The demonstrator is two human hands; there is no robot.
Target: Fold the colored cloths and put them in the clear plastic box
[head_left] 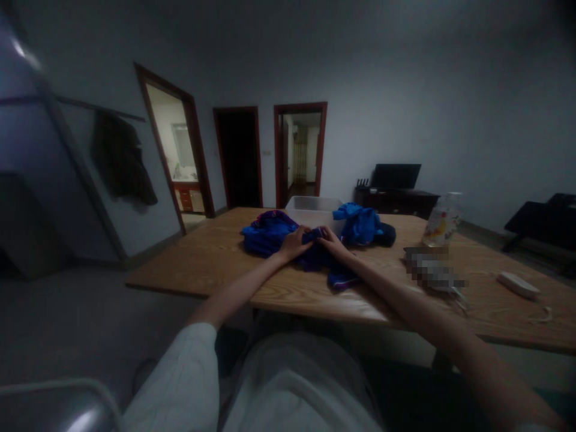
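Observation:
On the wooden table point(216, 252), a dark blue garment point(315, 259) with pale and reddish trim lies bunched in front of me. My left hand point(294, 242) has its fingers closed on the garment's upper part. Close beside it, my right hand point(333, 242) pinches the same cloth near a striped edge. The garment's lower end spreads toward me under my right forearm. A brighter blue piece of clothing point(270, 234) with purple trim lies left of my hands. Behind them stands a translucent plastic bin point(310, 207), partly hidden, with light blue clothing point(360, 223) at its right.
A dark bundle point(386, 234) sits by the light blue clothing. Farther right are a clear decorated jug point(441, 222), a pixelated object point(432, 270) and a white oblong thing point(517, 285) with a cord. A television point(396, 176) on a dark cabinet stands by the back wall.

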